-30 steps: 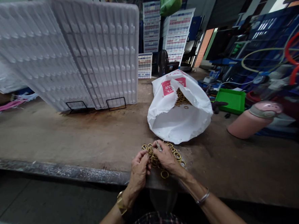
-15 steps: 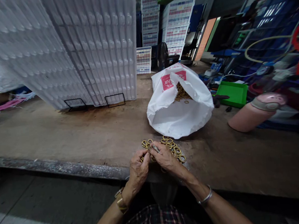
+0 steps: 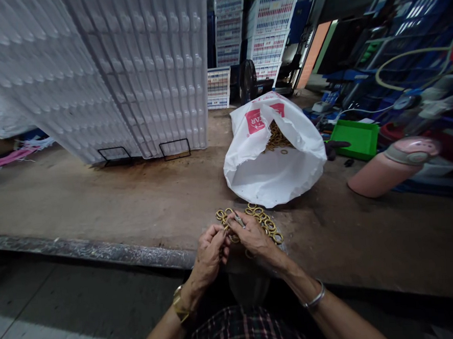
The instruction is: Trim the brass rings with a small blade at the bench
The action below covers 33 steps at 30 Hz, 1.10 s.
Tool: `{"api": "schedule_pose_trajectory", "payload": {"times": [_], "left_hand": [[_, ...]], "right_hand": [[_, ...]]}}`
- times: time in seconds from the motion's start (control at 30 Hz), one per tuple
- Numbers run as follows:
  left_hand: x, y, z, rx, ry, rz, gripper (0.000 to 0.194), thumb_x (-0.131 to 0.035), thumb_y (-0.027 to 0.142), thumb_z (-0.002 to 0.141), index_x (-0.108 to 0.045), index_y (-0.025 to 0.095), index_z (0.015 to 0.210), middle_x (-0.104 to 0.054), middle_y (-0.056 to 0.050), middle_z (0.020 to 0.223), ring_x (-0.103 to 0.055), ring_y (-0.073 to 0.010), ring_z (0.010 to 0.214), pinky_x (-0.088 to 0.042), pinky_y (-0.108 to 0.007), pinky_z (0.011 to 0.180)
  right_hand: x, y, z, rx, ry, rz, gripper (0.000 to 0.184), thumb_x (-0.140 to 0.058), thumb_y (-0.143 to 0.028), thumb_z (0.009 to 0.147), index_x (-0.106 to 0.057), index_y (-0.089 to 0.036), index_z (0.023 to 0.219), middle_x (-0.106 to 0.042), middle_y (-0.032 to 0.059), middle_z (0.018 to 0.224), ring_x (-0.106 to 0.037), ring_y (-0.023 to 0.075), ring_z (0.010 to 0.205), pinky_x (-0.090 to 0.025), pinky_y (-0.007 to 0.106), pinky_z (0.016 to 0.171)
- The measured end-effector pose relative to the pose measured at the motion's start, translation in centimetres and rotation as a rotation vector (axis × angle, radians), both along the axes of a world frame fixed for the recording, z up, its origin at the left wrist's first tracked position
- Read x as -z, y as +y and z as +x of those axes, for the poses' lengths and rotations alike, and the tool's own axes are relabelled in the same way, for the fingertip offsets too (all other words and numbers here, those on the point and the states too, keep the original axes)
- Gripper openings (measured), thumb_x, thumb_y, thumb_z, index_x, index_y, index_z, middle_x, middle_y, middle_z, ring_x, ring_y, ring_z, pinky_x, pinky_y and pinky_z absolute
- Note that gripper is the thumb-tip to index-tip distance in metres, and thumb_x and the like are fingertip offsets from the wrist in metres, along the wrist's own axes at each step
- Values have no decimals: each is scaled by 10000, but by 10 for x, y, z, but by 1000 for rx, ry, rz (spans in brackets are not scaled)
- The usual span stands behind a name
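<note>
Nr table edge point(image 3: 147, 252), R hand point(image 3: 255, 236) clamped on metal tool point(image 3: 239, 220), long axis slanting fwd-left; L hand point(image 3: 207, 252) grip: can't tell.

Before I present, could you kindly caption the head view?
Right hand, holding a small metal tool, beside left hand over golden rings near a white sack.

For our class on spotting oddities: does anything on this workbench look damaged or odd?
The white plastic bag with red print looks torn: its opening is ragged, with a V-shaped split exposing gold-coloured round rings inside.
</note>
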State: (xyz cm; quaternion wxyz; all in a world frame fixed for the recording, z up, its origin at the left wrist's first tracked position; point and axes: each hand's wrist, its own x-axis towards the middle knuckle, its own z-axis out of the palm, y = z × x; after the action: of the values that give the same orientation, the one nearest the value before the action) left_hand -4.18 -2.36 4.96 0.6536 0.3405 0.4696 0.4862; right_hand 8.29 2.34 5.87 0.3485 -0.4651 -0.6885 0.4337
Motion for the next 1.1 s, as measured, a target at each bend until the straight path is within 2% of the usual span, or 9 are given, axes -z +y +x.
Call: {"api": "schedule_pose_trajectory", "payload": {"times": [0.13, 0.27, 0.37, 0.63, 0.83, 1.0, 1.1], "left_hand": [[2, -1, -1, -16, 63, 36, 289, -540, 457, 754, -461, 179, 745, -493, 58, 608, -401, -28, 424, -301, -119, 351], [5, 0, -1, -30, 133, 91, 299, -526, 468, 762, -461, 177, 741, -481, 55, 605, -394, -32, 424, -311, -126, 348], [5, -1, -1, -45, 188, 117, 312, -515, 484, 764, -463, 177, 744, -471, 54, 596, -387, -37, 419, -315, -134, 346], [4, -3, -2, -50, 251, 101, 350, -499, 526, 757, -452, 183, 716, -436, 71, 516, -344, -37, 383, -293, -140, 356], [3, -5, -2, -46, 249, 93, 364, -505, 545, 745, -451, 186, 723, -430, 76, 489, -336, -39, 367, -285, -144, 357], [3, -8, -5, -14, 209, 113, 344, -506, 516, 763, -448, 182, 703, -445, 67, 526, -359, -37, 391, -290, -138, 360], [-2, -13, -7, -7, 133, 68, 335, -526, 501, 757, -444, 182, 698, -463, 65, 554, -374, -30, 399, -277, -128, 351]], "right_hand": [[7, -2, 4, 41, -188, 137, 189, -378, -271, 831, -516, -188, 733, -511, -18, 611, -460, 114, 570, -326, 217, 564], [15, -8, 7, -54, -365, 304, 157, -391, -85, 718, -503, -195, 711, -529, -8, 644, -465, 118, 603, -303, 214, 581], [17, -12, 7, -72, -418, 354, 177, -388, -56, 676, -492, -196, 704, -516, -12, 625, -444, 115, 574, -279, 213, 556], [20, -13, 5, -83, -495, 370, 193, -381, -61, 643, -492, -194, 729, -535, -6, 626, -423, 119, 551, -238, 227, 539], [18, -14, 5, -137, -538, 322, 192, -366, -74, 676, -503, -190, 741, -546, 0, 620, -436, 121, 552, -240, 229, 543], [12, -16, 5, -163, -625, 309, 215, -372, -79, 697, -524, -189, 803, -571, 7, 632, -454, 119, 546, -218, 238, 528], [8, -10, 6, -110, -723, 329, 245, -381, -74, 693, -535, -188, 846, -599, 20, 658, -476, 125, 556, -202, 256, 525]]}}
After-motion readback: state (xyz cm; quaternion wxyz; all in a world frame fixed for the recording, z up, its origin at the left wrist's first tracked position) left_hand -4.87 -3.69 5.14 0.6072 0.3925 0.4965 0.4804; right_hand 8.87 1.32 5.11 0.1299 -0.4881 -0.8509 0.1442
